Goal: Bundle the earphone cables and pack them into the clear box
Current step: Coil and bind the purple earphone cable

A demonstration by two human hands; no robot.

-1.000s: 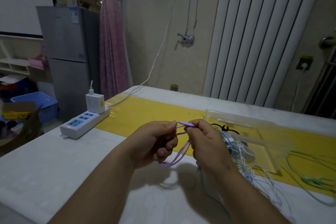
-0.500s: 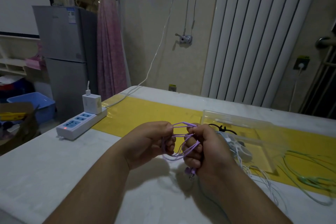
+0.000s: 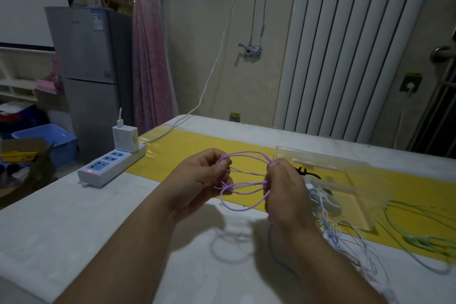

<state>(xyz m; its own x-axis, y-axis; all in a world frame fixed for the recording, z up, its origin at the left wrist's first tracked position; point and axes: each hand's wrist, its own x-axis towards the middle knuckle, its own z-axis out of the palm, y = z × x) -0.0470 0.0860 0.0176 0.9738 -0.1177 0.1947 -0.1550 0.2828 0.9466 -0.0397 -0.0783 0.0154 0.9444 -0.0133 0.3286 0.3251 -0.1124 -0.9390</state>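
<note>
A purple earphone cable (image 3: 244,177) hangs in several loose loops between my two hands, above the white table. My left hand (image 3: 197,180) pinches the loops' left end. My right hand (image 3: 286,192) grips their right end, fingers closed round the strands. The clear box (image 3: 345,168) lies open on the yellow strip just right of my right hand, with a black cable (image 3: 306,171) and a white earphone bundle (image 3: 323,195) inside it. Loose white and blue cables (image 3: 345,234) trail on the table by my right wrist. A green cable (image 3: 419,237) lies further right.
A white power strip (image 3: 108,164) with a charger plugged in sits at the table's left edge; its white lead runs up to the wall. A yellow strip (image 3: 197,145) crosses the table. A grey fridge, a blue tub and a cardboard box stand beyond the left edge.
My hands have moved apart, and the purple cable has opened from a tight bunch into wide loops stretched between them.
</note>
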